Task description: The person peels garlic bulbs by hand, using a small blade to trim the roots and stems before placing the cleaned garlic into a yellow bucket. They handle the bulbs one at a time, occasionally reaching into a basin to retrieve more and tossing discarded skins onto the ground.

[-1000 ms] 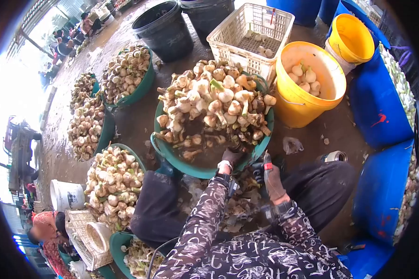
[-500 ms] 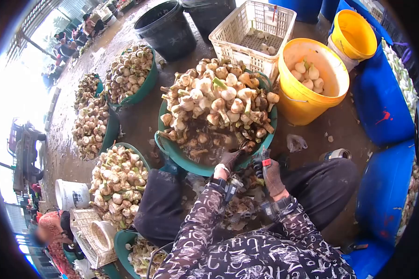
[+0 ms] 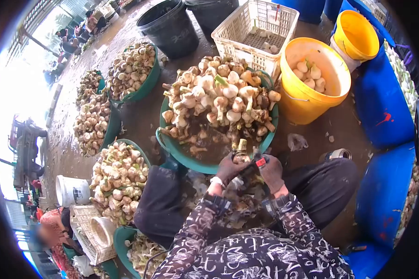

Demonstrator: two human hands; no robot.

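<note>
In my gloved left hand [image 3: 230,168], fingers closed, is a garlic bulb [image 3: 241,158] with its cut stem pointing up, at the near rim of a green tub [image 3: 186,160]. My gloved right hand [image 3: 271,172] is closed beside it around a small dark tool with a red part [image 3: 260,162]. It looks like pruning shears, but the fingers hide most of it. Beyond my hands, the tub holds a heap of garlic bulbs [image 3: 219,93] with soil and short stems. Peeled scraps [image 3: 244,207] lie between my legs, below my hands.
Right of the tub stands a yellow bucket [image 3: 302,109] with several clean bulbs inside. Behind are a cream crate [image 3: 246,53] and black buckets [image 3: 172,35]. More garlic-filled tubs [image 3: 118,181] line the left. Blue barrels [image 3: 381,111] border the right. Another person [image 3: 58,228] sits at lower left.
My left hand has come back from inside the tub's near edge and now holds a garlic bulb upright. My right hand has turned inward, bringing the tool close to the bulb.
</note>
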